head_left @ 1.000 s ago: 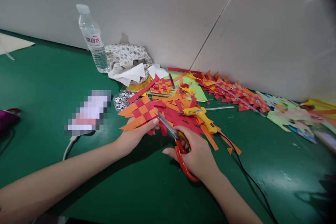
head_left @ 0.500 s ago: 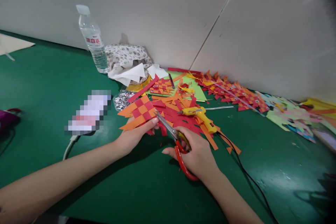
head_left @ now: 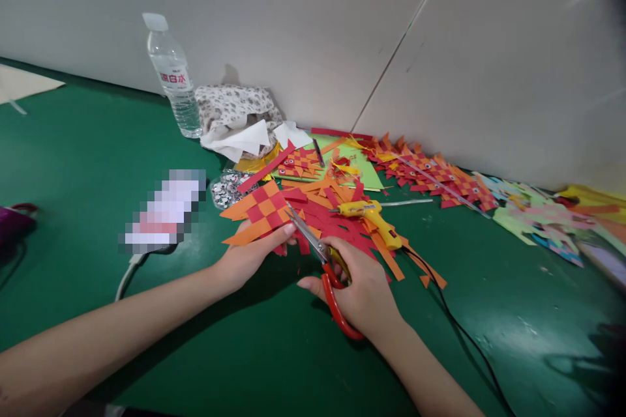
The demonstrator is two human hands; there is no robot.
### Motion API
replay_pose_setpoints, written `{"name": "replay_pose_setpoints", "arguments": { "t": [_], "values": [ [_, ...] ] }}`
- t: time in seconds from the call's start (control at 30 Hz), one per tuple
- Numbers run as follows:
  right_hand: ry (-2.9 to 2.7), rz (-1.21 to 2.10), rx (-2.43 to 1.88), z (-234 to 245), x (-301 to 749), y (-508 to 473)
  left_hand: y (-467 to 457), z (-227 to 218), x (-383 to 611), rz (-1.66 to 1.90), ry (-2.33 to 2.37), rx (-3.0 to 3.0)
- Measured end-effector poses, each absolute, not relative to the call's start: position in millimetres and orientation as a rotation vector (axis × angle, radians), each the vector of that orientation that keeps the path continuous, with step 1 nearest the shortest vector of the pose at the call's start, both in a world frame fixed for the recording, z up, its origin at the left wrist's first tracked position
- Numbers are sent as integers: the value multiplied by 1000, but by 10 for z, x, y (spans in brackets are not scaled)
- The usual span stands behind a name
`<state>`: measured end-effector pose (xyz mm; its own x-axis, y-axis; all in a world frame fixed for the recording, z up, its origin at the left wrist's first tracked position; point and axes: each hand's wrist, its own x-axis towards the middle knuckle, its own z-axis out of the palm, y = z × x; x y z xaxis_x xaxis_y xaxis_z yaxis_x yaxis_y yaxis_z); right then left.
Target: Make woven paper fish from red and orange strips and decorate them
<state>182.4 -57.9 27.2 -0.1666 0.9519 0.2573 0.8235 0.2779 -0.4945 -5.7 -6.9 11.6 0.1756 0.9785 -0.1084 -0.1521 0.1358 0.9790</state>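
My left hand (head_left: 252, 252) is closed on a woven paper fish (head_left: 267, 210) in a red and orange check, its pointed orange strips sticking out to the left. In my right hand (head_left: 364, 287) is a pair of scissors (head_left: 335, 296) with red handles. Their blades point up and left, with the tips at the fish's right edge beside my left thumb. Just beyond both hands lies a heap of red and orange paper strips (head_left: 342, 225). On it rests a yellow hot glue gun (head_left: 372, 215), its nozzle toward the left.
A water bottle (head_left: 173, 81) and a patterned tissue pack (head_left: 237, 114) stand by the wall. A plugged-in phone (head_left: 169, 208) lies left, near a bag of googly eyes (head_left: 229, 187). Finished woven fish (head_left: 435, 172) are piled right. The glue gun's black cord (head_left: 460, 326) runs toward the front.
Both hands keep their hold on the fish and the scissors. The scissors and my right hand have shifted very slightly left; the view has moved a little.
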Motion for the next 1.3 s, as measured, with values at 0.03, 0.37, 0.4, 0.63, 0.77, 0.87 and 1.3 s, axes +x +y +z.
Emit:
{"name": "replay_pose_setpoints", "arguments": {
  "t": [0.03, 0.37, 0.4, 0.63, 0.77, 0.87, 1.3],
  "values": [
    [-2040, 322, -1588, 275, 1821, -578, -70, 116, -57, 1070, 1022, 1084],
    [-2046, 252, -1571, 240, 1834, -567, -76, 56, -64, 1063, 1027, 1097],
    [-2046, 248, -1566, 236, 1835, -566, -75, 58, -63, 1064, 1030, 1093],
    [-1999, 315, -1589, 226, 1820, -570, -70, 88, -52, 1074, 1014, 1067],
    [-1996, 314, -1592, 225, 1808, -570, -69, 86, -53, 1079, 1001, 1028],
    [-2016, 290, -1589, 222, 1818, -560, -59, 67, -62, 1090, 953, 998],
    [-1982, 310, -1569, 212, 1847, -572, -23, 48, -78, 1065, 988, 1004]
  ]
}}
